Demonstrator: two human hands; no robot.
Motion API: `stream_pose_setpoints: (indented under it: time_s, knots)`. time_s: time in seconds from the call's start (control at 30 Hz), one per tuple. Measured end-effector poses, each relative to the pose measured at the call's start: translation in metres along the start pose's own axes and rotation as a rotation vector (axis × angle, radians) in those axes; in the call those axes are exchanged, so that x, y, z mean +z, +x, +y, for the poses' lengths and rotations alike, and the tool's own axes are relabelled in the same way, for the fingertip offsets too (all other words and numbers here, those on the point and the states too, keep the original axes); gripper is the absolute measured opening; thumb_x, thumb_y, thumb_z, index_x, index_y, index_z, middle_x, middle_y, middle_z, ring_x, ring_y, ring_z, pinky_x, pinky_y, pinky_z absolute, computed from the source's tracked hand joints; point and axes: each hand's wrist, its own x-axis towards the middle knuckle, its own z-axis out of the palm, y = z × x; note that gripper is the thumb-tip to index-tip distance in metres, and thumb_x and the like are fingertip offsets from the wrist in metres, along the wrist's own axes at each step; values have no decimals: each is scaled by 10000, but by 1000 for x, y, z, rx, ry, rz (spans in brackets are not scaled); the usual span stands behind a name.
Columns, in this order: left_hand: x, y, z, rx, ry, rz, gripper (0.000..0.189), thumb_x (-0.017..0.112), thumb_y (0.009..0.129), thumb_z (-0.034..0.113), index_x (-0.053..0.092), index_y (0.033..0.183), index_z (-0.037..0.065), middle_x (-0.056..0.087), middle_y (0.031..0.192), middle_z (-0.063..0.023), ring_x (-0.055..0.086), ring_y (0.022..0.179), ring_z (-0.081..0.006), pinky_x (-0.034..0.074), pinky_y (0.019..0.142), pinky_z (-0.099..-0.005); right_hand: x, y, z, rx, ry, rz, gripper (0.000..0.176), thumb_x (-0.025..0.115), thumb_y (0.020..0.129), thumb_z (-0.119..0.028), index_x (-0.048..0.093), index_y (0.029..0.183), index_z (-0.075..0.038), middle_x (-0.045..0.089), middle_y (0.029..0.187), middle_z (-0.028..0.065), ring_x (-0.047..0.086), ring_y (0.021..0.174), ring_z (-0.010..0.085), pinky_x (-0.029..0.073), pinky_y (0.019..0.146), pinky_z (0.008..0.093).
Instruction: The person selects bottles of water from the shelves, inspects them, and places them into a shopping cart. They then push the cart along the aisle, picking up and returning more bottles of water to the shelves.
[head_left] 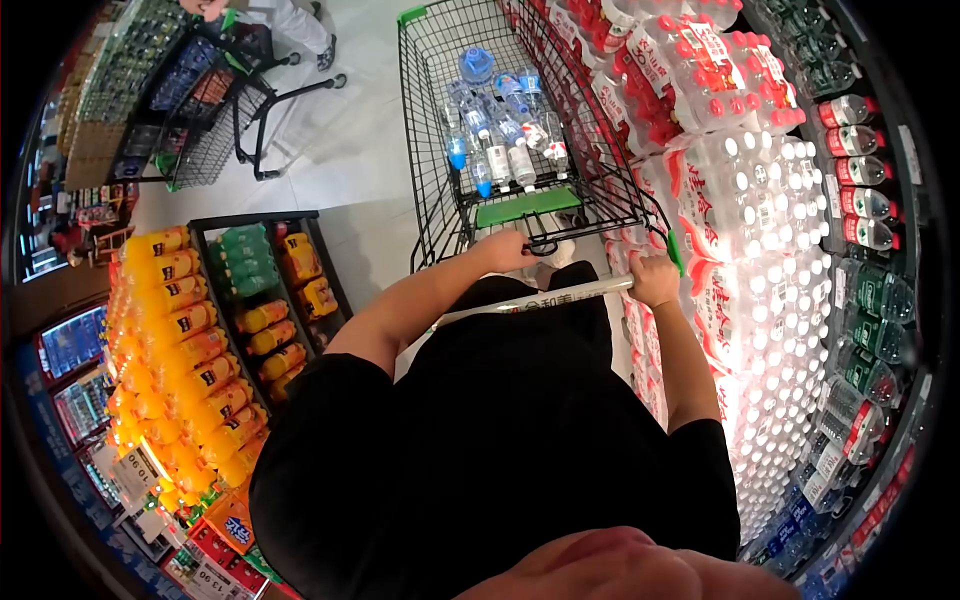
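Note:
My left hand (508, 251) is closed at the near end of the shopping cart (408, 110), on a black part beside a dark loop. My right hand (655, 278) wraps round the right end of the pale cart handle (545, 300), near a green corner piece (673, 252). The handle crosses in front of my black shirt. Inside the wire basket lie several clear bottles (497, 160), some with blue caps, and a large blue-capped bottle (477, 66). A green panel (528, 207) sits at the basket's near end.
Stacked packs of clear bottles (755, 200) stand close along the cart's right side, with bottle shelves (868, 200) beyond. Orange drink bottles (185, 350) and a dark rack (262, 216) are at left. Another cart (210, 130) and a person's leg (308, 28) are at upper left.

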Motion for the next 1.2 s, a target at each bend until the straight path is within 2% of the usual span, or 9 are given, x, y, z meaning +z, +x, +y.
stream_pose_setpoints:
  time_s: [0.13, 0.27, 0.43, 0.47, 0.57, 0.87, 0.93, 1.07, 1.2]
  knots:
    - [-11, -5, 19, -77, -124, -18, 438, 660, 828, 409, 674, 900, -23, 684, 778, -195, 672, 756, -335, 533, 729, -417, -7, 0, 6, 2, -11, -39, 210, 673, 645, -199, 568, 807, -117, 549, 598, 36, 569, 546, 269, 450, 528, 395]
    - [2, -7, 15, -57, -37, 270, 360, 688, 794, 337, 658, 943, 11, 684, 866, -173, 660, 809, -334, 530, 731, -414, -10, 6, 13, -40, 6, 11, 189, 664, 651, -185, 560, 796, -122, 550, 599, 32, 570, 547, 270, 446, 506, 395]
    - [8, -8, 35, -109, 500, 612, 401, 718, 756, 299, 592, 1076, 93, 550, 1048, -64, 508, 1091, -237, 390, 960, -350, -6, 14, 21, -72, 20, 12, 154, 650, 669, -172, 522, 736, -120, 552, 597, 45, 577, 541, 269, 452, 493, 398]
    - [7, -9, 26, -86, 508, 636, 397, 684, 793, 343, 612, 1081, 79, 618, 993, -96, 563, 1048, -260, 465, 894, -383, -9, 19, 19, -79, 20, 19, 152, 647, 672, -171, 517, 730, -120, 552, 595, 47, 579, 540, 269, 453, 491, 399]
    - [3, -2, 24, -227, 417, 407, 406, 601, 838, 387, 625, 1060, 49, 711, 835, -121, 646, 951, -284, 560, 730, -415, -8, 24, 25, -109, 10, 9, 177, 666, 656, -172, 509, 720, -120, 552, 585, 49, 585, 542, 273, 456, 487, 404]
    - [-7, -3, 29, -257, 379, 406, 490, 661, 780, 475, 641, 1118, 122, 684, 975, -110, 580, 1084, -263, 454, 932, -395, -14, 38, 27, -184, 66, 115, 187, 643, 651, -135, 460, 681, -115, 540, 578, 50, 586, 540, 267, 464, 519, 380]
    - [-12, -5, 25, -155, 299, 395, 491, 683, 774, 432, 619, 1151, 124, 673, 1002, -122, 566, 1090, -277, 436, 949, -410, -9, 38, 27, -176, 72, 92, 178, 645, 652, -135, 471, 689, -115, 546, 602, 44, 588, 558, 263, 461, 523, 382]
    - [-42, 4, -17, -177, -613, -66, 616, 666, 805, 328, 496, 1364, 133, 576, 1203, -112, 490, 1185, -242, 380, 1030, -371, -6, 40, 31, -147, 85, 11, 175, 651, 645, -139, 486, 700, -118, 543, 617, 47, 584, 575, 261, 455, 520, 391]
    - [-69, 38, -82, -336, -1080, -148, 488, 532, 903, 267, 484, 1351, 79, 657, 1007, -93, 626, 980, -203, 446, 960, -329, -13, 44, 27, -122, 112, -39, 142, 630, 660, -120, 492, 691, -122, 538, 614, 46, 559, 537, 245, 436, 507, 370]
